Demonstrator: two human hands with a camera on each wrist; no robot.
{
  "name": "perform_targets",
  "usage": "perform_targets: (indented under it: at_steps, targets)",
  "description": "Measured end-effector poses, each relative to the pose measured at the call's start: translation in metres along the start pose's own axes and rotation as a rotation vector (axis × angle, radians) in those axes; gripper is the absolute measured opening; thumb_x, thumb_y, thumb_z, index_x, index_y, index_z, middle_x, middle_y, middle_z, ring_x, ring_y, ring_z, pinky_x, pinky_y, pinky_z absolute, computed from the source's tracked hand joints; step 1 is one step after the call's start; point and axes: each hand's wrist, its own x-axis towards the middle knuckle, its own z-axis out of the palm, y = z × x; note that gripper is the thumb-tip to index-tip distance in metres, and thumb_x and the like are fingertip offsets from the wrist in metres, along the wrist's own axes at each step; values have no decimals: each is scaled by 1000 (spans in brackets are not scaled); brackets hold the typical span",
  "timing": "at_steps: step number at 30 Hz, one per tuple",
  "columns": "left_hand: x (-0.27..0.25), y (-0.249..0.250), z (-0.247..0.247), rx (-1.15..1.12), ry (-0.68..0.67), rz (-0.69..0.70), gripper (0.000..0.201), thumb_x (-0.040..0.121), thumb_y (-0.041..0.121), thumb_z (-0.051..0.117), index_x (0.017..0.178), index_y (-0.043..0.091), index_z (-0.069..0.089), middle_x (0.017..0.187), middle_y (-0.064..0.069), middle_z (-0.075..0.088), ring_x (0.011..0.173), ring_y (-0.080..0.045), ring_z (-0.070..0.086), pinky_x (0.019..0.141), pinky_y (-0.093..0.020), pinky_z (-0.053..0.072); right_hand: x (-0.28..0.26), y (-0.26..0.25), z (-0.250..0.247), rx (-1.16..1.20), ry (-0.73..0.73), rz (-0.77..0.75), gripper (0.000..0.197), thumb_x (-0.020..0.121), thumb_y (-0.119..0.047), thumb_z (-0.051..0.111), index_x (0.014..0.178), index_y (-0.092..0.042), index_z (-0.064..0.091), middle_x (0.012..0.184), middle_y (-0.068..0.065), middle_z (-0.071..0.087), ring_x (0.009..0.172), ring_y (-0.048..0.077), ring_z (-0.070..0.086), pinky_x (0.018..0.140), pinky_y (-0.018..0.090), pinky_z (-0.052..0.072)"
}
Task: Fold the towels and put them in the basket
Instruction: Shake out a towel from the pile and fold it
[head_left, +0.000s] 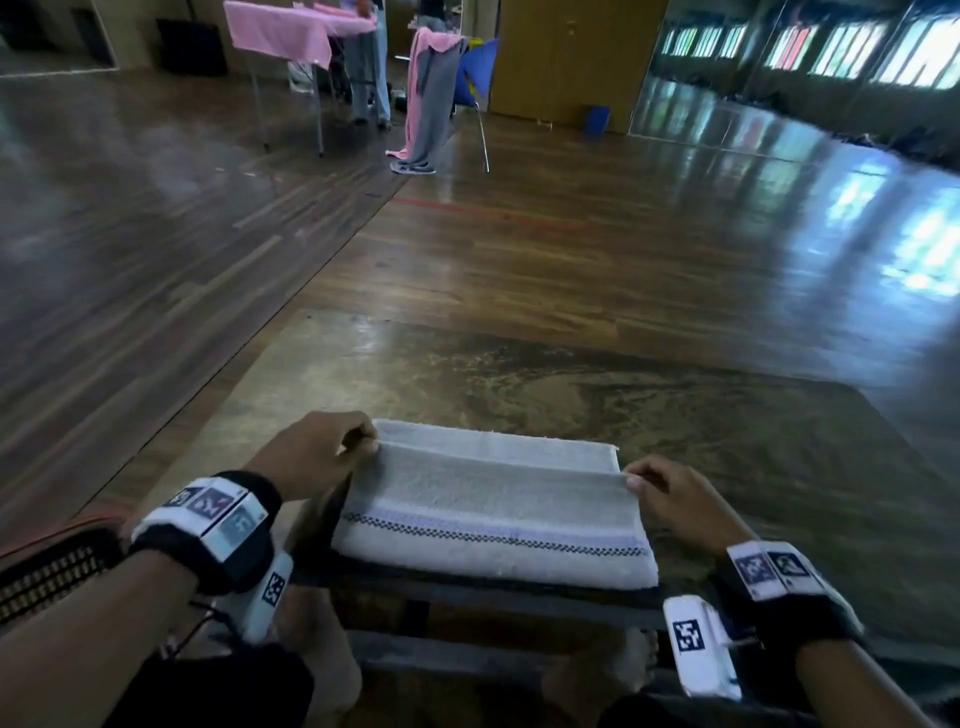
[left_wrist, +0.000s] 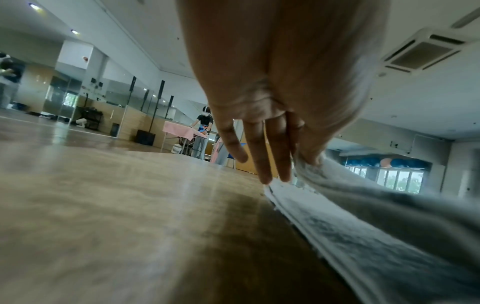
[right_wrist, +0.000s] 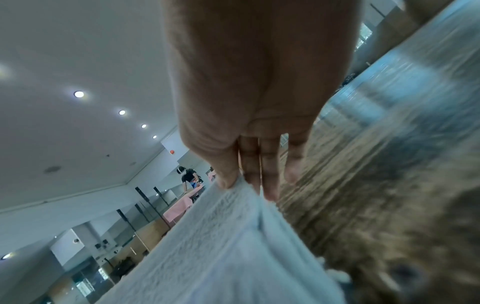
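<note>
A grey-white towel (head_left: 493, 514) with a purple and black stripe lies partly folded on a low worn table (head_left: 519, 374). My left hand (head_left: 358, 441) pinches the left corner of the raised upper layer. My right hand (head_left: 636, 480) pinches the right corner of that layer. In the left wrist view, thumb and forefinger of the left hand (left_wrist: 309, 158) hold the towel (left_wrist: 363, 216) while the other fingers hang straight. In the right wrist view, the right hand (right_wrist: 233, 183) nips the towel (right_wrist: 221, 246) edge. A dark woven basket (head_left: 52, 566) sits at the far left.
My knees are under the table's near edge. Shiny wooden floor stretches ahead. Far back stand a pink-covered table (head_left: 291, 31) with a person behind it, a chair (head_left: 467, 78) draped with pink and grey cloth, and a blue bucket (head_left: 596, 119).
</note>
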Motion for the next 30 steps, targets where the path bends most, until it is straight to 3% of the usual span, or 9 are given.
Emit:
perform_targets:
  at_steps: [4, 9, 14, 16, 18, 21, 25, 27, 30]
  targets:
    - [27, -9, 5, 127, 46, 24, 8, 91, 24, 54, 94, 22, 60, 96, 7, 64, 89, -16, 59, 80, -37, 49, 33, 1, 8, -86, 101, 13, 6, 92, -20, 54, 89, -19, 58, 95, -2, 56, 91, 17, 55, 76, 29, 39]
    - [47, -9, 12, 182, -85, -29, 8, 91, 26, 52, 94, 22, 58, 95, 7, 59, 85, -15, 55, 75, -32, 46, 50, 9, 11, -195, -8, -22, 10, 92, -16, 53, 93, -14, 63, 126, 6, 59, 121, 22, 50, 97, 37, 41]
    - [45, 0, 12, 250, -130, -52, 5, 90, 23, 52, 91, 18, 55, 91, 2, 61, 80, -19, 56, 70, -32, 48, 48, 1, 13, -229, -26, -52, 7, 90, -18, 56, 86, -23, 59, 95, -2, 61, 96, 19, 58, 76, 28, 40]
    - [43, 5, 10, 259, -88, -50, 6, 89, 19, 51, 91, 18, 57, 93, 1, 62, 81, -19, 57, 74, -33, 48, 46, -5, 10, -246, 49, -57, 6, 88, -16, 58, 90, -17, 64, 96, 2, 61, 91, 19, 57, 77, 31, 43]
    - [44, 12, 4, 230, 31, -44, 8, 90, 16, 49, 93, 18, 56, 94, 1, 63, 79, -16, 55, 78, -31, 43, 45, -13, 3, -249, 244, -136, 12, 86, -10, 59, 95, -8, 67, 97, 9, 64, 89, 25, 59, 79, 35, 45]
    - [46, 26, -13, 164, 356, 62, 10, 89, 11, 47, 95, 16, 53, 94, -4, 64, 73, -19, 53, 77, -33, 36, 41, -29, -19, -182, 580, -283, 21, 83, -6, 58, 104, -7, 63, 96, 12, 65, 89, 28, 59, 79, 37, 43]
    - [34, 42, -25, 174, 677, 224, 19, 87, 13, 49, 106, 12, 53, 96, -8, 66, 80, -24, 61, 78, -35, 40, 22, -33, -43, -232, 733, -403, 30, 81, -17, 55, 110, -12, 59, 96, 7, 60, 91, 22, 51, 79, 40, 42]
    - [21, 40, -22, 198, 619, 273, 21, 86, 11, 55, 107, 14, 53, 95, -6, 66, 81, -22, 61, 78, -31, 38, 6, -23, -47, -314, 656, -457, 24, 80, -22, 54, 102, -15, 60, 93, 3, 57, 88, 19, 49, 76, 37, 39]
    - [1, 21, -9, 271, 163, 278, 24, 86, 19, 59, 109, 23, 58, 111, 5, 63, 100, -16, 59, 87, -32, 40, -14, 7, -37, -354, 355, -486, 24, 72, -9, 72, 95, -15, 66, 90, 4, 63, 85, 25, 58, 73, 41, 48]
